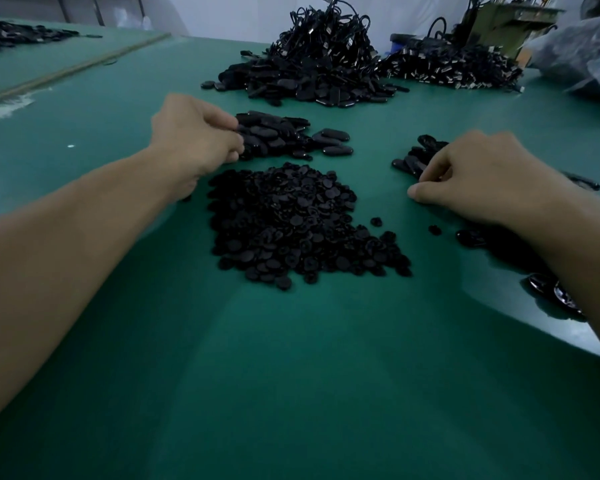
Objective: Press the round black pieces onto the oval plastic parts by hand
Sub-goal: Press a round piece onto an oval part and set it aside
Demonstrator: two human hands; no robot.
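A heap of round black pieces [298, 226] lies in the middle of the green table [291, 375]. Behind it sits a smaller pile of oval plastic parts [284, 136]. My left hand [198, 136] rests at that pile's left edge with its fingers curled among the ovals; what it grips is hidden. My right hand [482, 178] lies on the table to the right, fingers curled down at a small group of oval parts [416, 157]. Whether it holds one is hidden. Two loose round pieces [376, 221] lie between the heap and my right hand.
A tall heap of black cables and oval parts [323, 60] stands at the back centre, another pile [454, 69] to its right beside plastic bags [582, 53]. Glossy oval parts [551, 292] lie under my right forearm near the table's right edge. More black parts [11, 32] sit far left.
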